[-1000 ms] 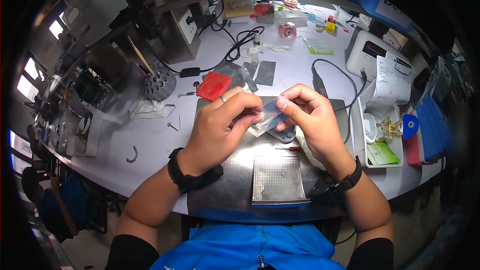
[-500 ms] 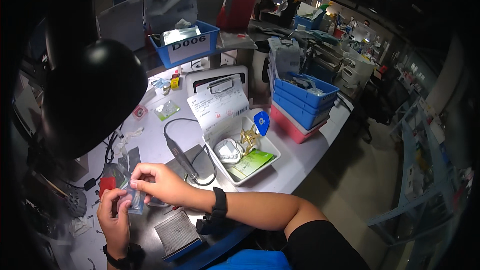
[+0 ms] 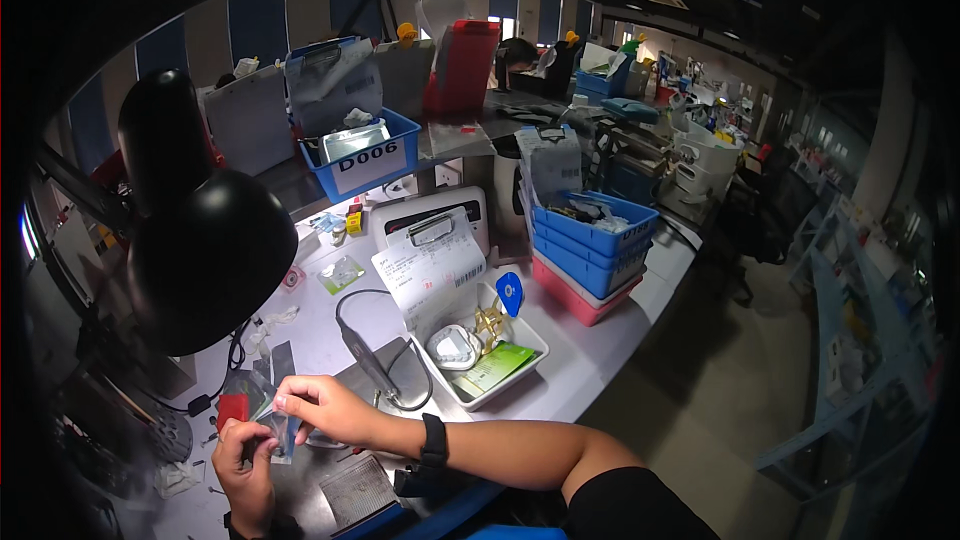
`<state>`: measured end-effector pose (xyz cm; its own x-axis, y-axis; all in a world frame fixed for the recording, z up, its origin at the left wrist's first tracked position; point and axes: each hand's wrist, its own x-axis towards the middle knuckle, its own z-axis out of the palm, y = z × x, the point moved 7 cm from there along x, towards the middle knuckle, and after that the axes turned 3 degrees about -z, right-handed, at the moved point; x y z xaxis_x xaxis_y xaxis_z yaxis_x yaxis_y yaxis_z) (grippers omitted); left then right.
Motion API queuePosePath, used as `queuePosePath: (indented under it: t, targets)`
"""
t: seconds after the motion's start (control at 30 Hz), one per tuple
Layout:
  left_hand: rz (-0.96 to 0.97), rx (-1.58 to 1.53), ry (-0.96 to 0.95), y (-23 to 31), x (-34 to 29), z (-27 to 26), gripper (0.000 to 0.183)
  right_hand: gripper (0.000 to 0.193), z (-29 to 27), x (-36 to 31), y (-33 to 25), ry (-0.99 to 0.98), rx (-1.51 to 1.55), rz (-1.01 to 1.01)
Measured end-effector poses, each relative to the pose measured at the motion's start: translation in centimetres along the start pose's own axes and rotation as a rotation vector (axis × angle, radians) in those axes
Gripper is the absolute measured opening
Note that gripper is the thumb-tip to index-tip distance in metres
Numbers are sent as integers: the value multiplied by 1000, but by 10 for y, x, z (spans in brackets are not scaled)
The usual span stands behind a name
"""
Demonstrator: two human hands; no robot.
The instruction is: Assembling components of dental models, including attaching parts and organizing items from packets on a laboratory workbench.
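A small clear plastic bag [image 3: 285, 448] is between my two hands at the lower left, over the bench. My left hand [image 3: 243, 465] pinches the bag's left side between thumb and fingers. From the right, my right hand [image 3: 325, 408] reaches across with fingertips closed at its upper part. What lies inside the bag is too small to make out. Just behind the fingers sits a red block-like piece [image 3: 233, 408]. To the right, a handpiece [image 3: 366, 360] on a black cord rests by a metal plate.
A white tray [image 3: 527, 377] holds a dental cast [image 3: 453, 348], a gold-coloured articulator [image 3: 490, 328] and a green packet [image 3: 495, 368]; a clipboard [image 3: 430, 265] leans behind. Stacked blue bins [image 3: 590, 245] stand right. A black lamp [image 3: 215, 260] overhangs the left. A ribbed metal pad [image 3: 360, 492] lies near me.
The head view has tilted upward, so the bench and hands appear lower. My right hand's fingertips have shifted a little along the bag's top; both hands keep hold of it.
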<state>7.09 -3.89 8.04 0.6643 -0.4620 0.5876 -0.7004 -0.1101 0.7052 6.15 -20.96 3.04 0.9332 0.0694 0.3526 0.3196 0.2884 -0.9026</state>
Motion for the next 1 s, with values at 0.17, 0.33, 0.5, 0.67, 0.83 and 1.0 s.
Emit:
queuePosePath:
  t: [0.17, 0.33, 0.5, 0.67, 0.83, 1.0]
  targets:
    - [87, 126, -84, 7, 0, 1, 18, 26, -3, -1, 4, -18, 69, 36]
    - [98, 140, -152, 2, 1, 2, 23, 24, -10, 0, 18, 114, 63, 73]
    - [246, 222, -98, 18, 1, -6, 23, 25, 6, -4, 25, -89, 60, 360]
    - [242, 160, -83, 20, 10, 0, 14, 20, -10, -16, 9, -11, 317, 316]
    - [5, -84, -32, -7, 7, 3, 25, 15, -12, -12, 0, 43, 168, 270]
    - [-72, -129, -46, -19, 2, 4, 27, 19, 7, -9, -12, 75, 123, 221]
